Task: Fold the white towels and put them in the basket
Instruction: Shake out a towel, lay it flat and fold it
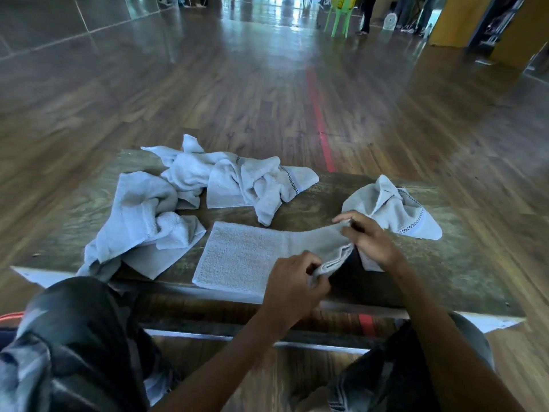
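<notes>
Centrally, the white towel (pixel 246 254) lay flat at the near edge of the desk (pixel 463 263), right end raised. Your left hand (pixel 294 286) pinched its near corner and your right hand (pixel 368 239) its far corner. Around it: left crumpled towel (pixel 139 221), far heap of towels (pixel 231 179), right crumpled towel (pixel 395 209), none touching it.

The towels (pixel 243 254) are white (two carry a dark checkered border (pixel 289 179)), the table (pixel 445 263) weathered grey-brown, the floor line (pixel 319 114) red.
</notes>
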A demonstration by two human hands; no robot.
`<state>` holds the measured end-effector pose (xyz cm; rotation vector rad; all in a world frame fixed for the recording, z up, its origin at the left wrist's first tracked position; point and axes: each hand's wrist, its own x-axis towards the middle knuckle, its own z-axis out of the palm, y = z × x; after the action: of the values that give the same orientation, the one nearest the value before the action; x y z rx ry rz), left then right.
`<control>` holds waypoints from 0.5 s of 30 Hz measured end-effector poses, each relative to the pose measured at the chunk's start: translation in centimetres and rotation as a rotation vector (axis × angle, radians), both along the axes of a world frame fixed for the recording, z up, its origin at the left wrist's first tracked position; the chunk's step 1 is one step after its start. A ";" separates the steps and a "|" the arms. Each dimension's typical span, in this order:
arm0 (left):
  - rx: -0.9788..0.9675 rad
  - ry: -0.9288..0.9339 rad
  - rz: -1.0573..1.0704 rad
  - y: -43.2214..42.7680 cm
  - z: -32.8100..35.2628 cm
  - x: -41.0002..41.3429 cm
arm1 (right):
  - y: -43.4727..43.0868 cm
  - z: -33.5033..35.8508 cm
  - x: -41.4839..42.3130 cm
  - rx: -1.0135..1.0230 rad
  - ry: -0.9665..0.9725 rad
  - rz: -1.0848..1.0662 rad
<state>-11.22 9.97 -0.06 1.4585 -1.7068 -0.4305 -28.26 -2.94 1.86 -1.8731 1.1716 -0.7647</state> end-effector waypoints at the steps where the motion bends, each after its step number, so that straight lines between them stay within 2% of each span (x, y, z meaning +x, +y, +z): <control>1: 0.008 0.059 0.030 0.2 0.4 0.8 | 0.0 0.8 0.5 0.049 -0.060 0.035; 5: 0.002 0.199 0.158 2.1 0.6 4.3 | -0.8 3.0 3.1 0.237 -0.202 0.154; 7: 0.006 0.284 0.233 3.1 0.5 5.8 | -1.4 3.8 5.0 0.286 -0.206 0.243; 10: 0.034 0.405 0.339 4.3 0.4 7.9 | -2.0 5.3 8.8 0.267 -0.059 0.375; 15: 0.069 0.368 0.502 5.5 -1.0 11.5 | -3.4 4.8 16.1 0.234 0.214 0.542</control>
<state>0.26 15.44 -1.06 1.6706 -1.0036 -0.4484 -12.14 -6.37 6.64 -1.9708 0.7733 -0.1245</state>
